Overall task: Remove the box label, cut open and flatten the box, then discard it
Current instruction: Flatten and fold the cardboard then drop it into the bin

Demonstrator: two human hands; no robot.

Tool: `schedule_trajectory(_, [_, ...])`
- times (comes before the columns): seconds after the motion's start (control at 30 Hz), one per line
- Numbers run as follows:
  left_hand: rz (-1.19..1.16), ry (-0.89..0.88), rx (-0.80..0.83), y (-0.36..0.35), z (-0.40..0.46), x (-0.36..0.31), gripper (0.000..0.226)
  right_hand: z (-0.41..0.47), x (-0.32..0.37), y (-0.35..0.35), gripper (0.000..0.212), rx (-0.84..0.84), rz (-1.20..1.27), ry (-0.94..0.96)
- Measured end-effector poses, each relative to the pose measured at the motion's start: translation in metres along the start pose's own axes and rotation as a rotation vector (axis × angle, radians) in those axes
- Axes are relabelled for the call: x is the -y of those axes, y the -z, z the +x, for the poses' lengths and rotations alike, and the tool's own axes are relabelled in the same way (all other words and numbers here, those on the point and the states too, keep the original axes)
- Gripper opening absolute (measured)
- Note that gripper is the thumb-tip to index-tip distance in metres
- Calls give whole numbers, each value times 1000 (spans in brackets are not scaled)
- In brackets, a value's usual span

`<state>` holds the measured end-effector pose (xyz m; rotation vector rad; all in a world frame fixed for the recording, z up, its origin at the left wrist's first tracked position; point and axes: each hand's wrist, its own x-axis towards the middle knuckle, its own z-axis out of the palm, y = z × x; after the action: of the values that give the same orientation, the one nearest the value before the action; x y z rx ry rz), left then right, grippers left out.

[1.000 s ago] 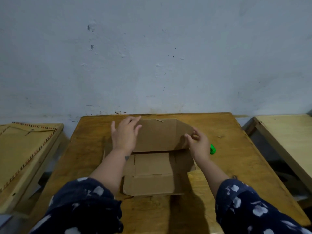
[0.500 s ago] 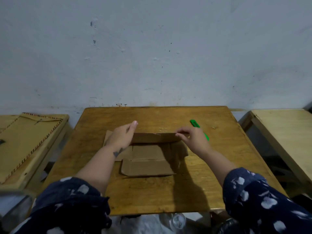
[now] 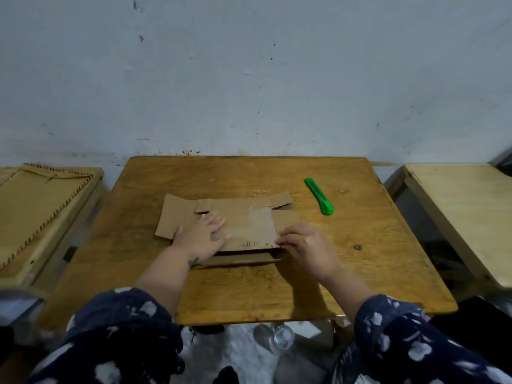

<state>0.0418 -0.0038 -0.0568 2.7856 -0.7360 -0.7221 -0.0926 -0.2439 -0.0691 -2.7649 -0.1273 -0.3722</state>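
The brown cardboard box (image 3: 243, 217) lies flattened on the wooden table (image 3: 360, 245), its flaps spread out to the left and far right. Handwriting shows near its front edge. My left hand (image 3: 201, 236) rests palm-down on the left half of the cardboard, fingers spread. My right hand (image 3: 306, 245) pinches the front right corner of the top layer between fingertips and thumb. A green utility knife (image 3: 318, 195) lies on the table to the right of the box, apart from both hands.
A pale wooden table (image 3: 465, 212) stands to the right and another table with a stitched mat (image 3: 41, 209) to the left. A grey wall rises behind. A clear glass object (image 3: 279, 338) sits on the floor below the table's front edge.
The upright back panel has been folded down toward me, so the box now lies flat. Both hands moved from the panel's top edge down onto the flattened cardboard. The knife is fully uncovered.
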Motion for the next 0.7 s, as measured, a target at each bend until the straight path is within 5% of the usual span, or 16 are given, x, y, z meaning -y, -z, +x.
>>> schedule_trajectory(0.23, [48, -8, -2, -17, -4, -3, 58, -24, -10, -16, 23, 43, -50, -5])
schedule_trajectory(0.5, [-105, 19, -60, -28, -2, -1, 75, -36, 3, -31, 73, 162, -12, -245])
schedule_trajectory(0.7, [-133, 38, -289, -11, 0, -6, 62, -21, 10, -41, 55, 219, -62, -353])
